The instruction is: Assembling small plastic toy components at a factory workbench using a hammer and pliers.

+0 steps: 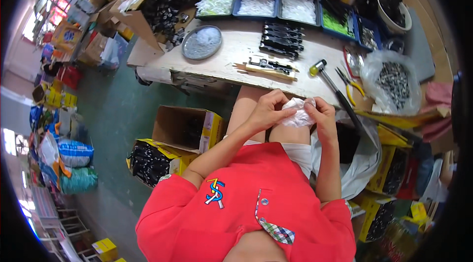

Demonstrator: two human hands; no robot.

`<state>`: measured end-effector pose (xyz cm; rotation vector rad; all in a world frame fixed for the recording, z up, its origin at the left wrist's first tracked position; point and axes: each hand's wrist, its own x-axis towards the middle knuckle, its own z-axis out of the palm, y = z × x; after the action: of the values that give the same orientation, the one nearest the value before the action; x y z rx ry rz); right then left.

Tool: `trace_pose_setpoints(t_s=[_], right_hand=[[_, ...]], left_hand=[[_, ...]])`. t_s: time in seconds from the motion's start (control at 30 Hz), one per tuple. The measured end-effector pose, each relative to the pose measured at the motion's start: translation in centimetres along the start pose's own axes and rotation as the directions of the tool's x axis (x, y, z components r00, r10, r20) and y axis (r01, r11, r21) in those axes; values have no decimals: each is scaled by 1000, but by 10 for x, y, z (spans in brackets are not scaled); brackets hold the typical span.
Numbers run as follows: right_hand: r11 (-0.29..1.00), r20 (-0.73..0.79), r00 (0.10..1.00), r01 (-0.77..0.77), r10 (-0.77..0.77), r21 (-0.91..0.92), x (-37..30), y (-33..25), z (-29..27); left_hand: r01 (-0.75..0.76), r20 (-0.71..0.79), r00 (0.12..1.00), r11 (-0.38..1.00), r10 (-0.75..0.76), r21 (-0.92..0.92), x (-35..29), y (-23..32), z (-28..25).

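1. My left hand (270, 110), at nine o'clock of the crumpled white wad (297, 115), is clamped on it between thumb and fingers.
2. My right hand (322, 113), at three o'clock, pinches its other side; the wad sits over my lap. I can't tell paper from cloth; if paper, uneven pulling could tear it, and a loosened pinch could drop it.
3. At eleven o'clock, a black mechanism (278, 67) lies near the edge of the counter (237, 42); a knuckle bump could knock it off.
4. At two o'clock, the hammer (336, 88) seems to overhang; my right forearm, rising, could tip it.
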<state>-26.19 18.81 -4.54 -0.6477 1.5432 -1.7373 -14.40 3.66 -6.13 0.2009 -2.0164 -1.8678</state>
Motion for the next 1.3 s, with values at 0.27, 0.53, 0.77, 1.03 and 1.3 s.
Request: trace_pose_setpoints(t_s=[0.27, 0.53, 0.77, 1.03, 1.3], right_hand=[[999, -79, 996, -53, 52, -9, 21, 9, 21], [963, -276, 960, 39, 37, 265, 49, -2, 1], [915, -308, 944, 16, 119, 402, 44, -14, -29], [908, -287, 940, -51, 183, 415, 54, -19, -35], [880, -28, 967, 220, -255, -421, 55, -22, -9]], left_hand=[[62, -145, 986, 989, -82, -132, -9, -13, -4], [386, -84, 905, 889, -416, -245, 7, 6, -32], [256, 79, 966, 940, -245, -227, 34, 5, -38], [255, 16, 957, 814, -290, -522, 56, 20, -34], [266, 76, 964, 904, -256, -335, 74, 10, -4]])
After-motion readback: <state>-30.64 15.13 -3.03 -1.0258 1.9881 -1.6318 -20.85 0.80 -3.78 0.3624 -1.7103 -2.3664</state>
